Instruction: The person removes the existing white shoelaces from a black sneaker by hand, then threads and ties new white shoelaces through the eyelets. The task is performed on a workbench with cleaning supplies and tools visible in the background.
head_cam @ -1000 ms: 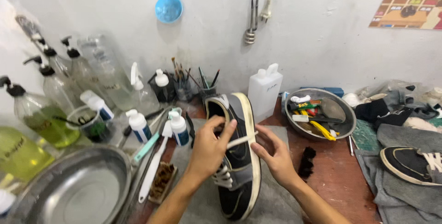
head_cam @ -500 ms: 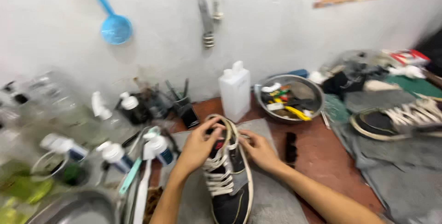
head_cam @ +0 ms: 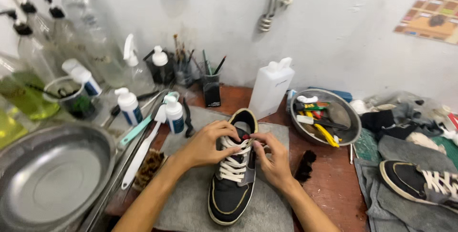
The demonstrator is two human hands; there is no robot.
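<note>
Resting upright on a grey felt-like mat [head_cam: 191, 203], the black sneaker [head_cam: 234, 184] points its toe toward the viewer, its smooth dark upper edged with thin tan piping and a pale rubber sole. The left hand [head_cam: 207, 143] closes its grip on the flat cream laces [head_cam: 234, 165] near the collar, fingers curled over the tongue. The right hand [head_cam: 272, 158] pinches a lace end between thumb and fingertips just beside it. The mat lies on a worn reddish wooden surface [head_cam: 329, 184]. To the left sits a wide, shiny steel basin [head_cam: 52, 174], and near it small white pump bottles [head_cam: 174, 112]. A square translucent plastic jug [head_cam: 272, 86] stands behind the shoe, beside a round metal bowl [head_cam: 348, 127] holding brushes. A second matching sneaker [head_cam: 420, 182] lies on crumpled grey cloth [head_cam: 396, 213] at right.
</note>
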